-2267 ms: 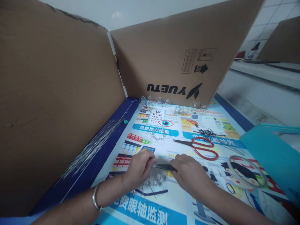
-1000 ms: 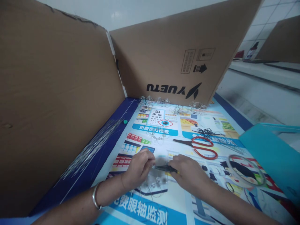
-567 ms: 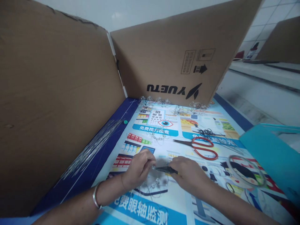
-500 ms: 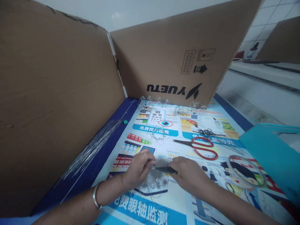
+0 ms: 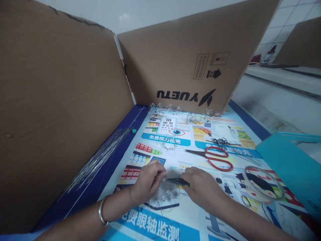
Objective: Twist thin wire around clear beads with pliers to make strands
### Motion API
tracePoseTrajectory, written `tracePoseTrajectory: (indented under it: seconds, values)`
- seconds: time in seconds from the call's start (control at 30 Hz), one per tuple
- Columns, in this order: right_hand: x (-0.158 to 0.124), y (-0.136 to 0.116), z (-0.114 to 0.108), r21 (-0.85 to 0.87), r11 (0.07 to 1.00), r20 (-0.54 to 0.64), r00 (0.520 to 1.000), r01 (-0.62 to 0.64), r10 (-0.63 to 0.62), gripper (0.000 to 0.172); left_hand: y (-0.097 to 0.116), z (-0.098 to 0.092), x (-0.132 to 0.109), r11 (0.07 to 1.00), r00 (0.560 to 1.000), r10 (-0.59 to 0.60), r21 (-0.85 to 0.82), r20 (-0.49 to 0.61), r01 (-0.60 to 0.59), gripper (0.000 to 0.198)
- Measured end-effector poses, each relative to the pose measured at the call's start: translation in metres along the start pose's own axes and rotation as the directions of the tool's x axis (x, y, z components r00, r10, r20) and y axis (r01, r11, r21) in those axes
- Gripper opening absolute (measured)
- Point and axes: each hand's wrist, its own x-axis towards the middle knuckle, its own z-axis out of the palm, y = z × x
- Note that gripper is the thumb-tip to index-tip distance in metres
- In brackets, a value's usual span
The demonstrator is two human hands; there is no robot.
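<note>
My left hand point(image 5: 150, 179), with a silver bangle point(image 5: 101, 211) at the wrist, is closed in a pinch on the end of a wire strand of clear beads point(image 5: 168, 194). The strand hangs below my fingers over the printed mat. Wrapped round a pair of black-nosed pliers point(image 5: 177, 181), my right hand point(image 5: 199, 185) points their tips left, at a small clear bead beside my left fingertips. Whether the jaws grip the wire is too small to tell. Red-handled scissors point(image 5: 218, 159) lie just beyond my right hand.
Cardboard panels point(image 5: 190, 60) stand at the left and back. Thin wires point(image 5: 100, 157) lie along the left edge near a small green piece point(image 5: 134, 131). Clear beaded pieces point(image 5: 165, 107) line the back. Black wire point(image 5: 220, 142), a wire coil point(image 5: 263, 182) and a turquoise box point(image 5: 288, 160) are at right.
Both hands keep nearly the same place. The pliers' tips have shifted very slightly, and the hanging beaded strand has moved a little.
</note>
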Motion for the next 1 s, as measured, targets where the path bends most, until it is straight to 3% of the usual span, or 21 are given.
tracePoseTrajectory:
  seconds: [0.57, 1.0]
  values:
    - [0.0020, -0.0079, -0.0026, -0.159, 0.986, -0.047, 0.998, -0.058, 0.051, 0.015, 0.0042, 0.0039, -0.0035, 0.972, 0.996, -0.085, 0.217, -0.030, 0.090, 0.009]
    - [0.0050, -0.0058, 0.0000, -0.238, 0.970, -0.059, 0.998, -0.043, 0.030, 0.016, 0.0056, 0.0081, -0.0043, 0.956, 0.987, -0.156, 0.246, -0.039, 0.160, 0.009]
